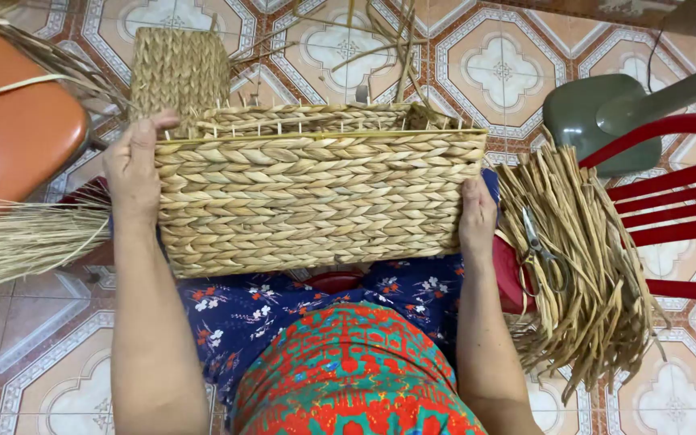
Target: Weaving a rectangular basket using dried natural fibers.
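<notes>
A rectangular woven basket (308, 201) of pale braided straw rests on my lap, its side wall facing up and its open rim pointing away. My left hand (133, 169) grips the basket's left end, thumb curled over the top corner. My right hand (477, 216) presses flat against the right end. Thin wire ends and loose straw stubs stick up along the rim.
A bundle of dried straw strips (586, 266) lies on a red plastic chair (670, 193) at my right, with scissors (541, 250) on top. Finer straw (18, 238) lies at left beside an orange stool (18, 121). A second woven piece (177, 68) stands behind the basket. A green fan base (598, 113) sits on the tiled floor.
</notes>
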